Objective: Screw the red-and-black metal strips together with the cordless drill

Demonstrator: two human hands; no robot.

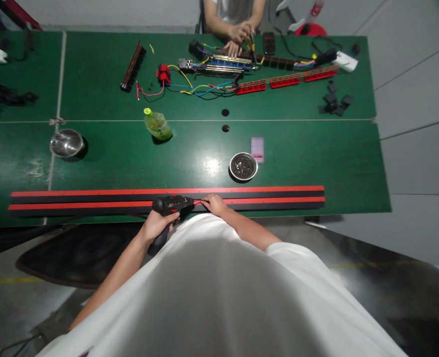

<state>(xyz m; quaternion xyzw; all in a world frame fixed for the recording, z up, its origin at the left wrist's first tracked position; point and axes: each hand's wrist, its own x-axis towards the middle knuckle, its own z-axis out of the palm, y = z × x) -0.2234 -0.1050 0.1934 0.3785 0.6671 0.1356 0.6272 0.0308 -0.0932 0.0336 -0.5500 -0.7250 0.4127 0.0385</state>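
My left hand (156,225) is wrapped round the grip of a black cordless drill (171,203) with red accents. The drill lies level, its nose pointing right. At the tip of its bit, the fingers of my right hand (215,204) are pinched together; whatever they hold is too small to make out. Both hands are over the nearer of two long black rails with red top strips, the front rail (93,205) and the back rail (93,193), lying parallel along the near table edge. Behind them stands a round dish (243,166) full of small dark pieces, probably screws.
On the green table (189,173) are a steel bowl (66,143), a green-capped bottle (157,125) and a pale card (257,149). Across it, a co-worker's hands (237,39) touch a wired assembly (226,63). Red strips (286,80) and black pieces (334,101) lie at the right.
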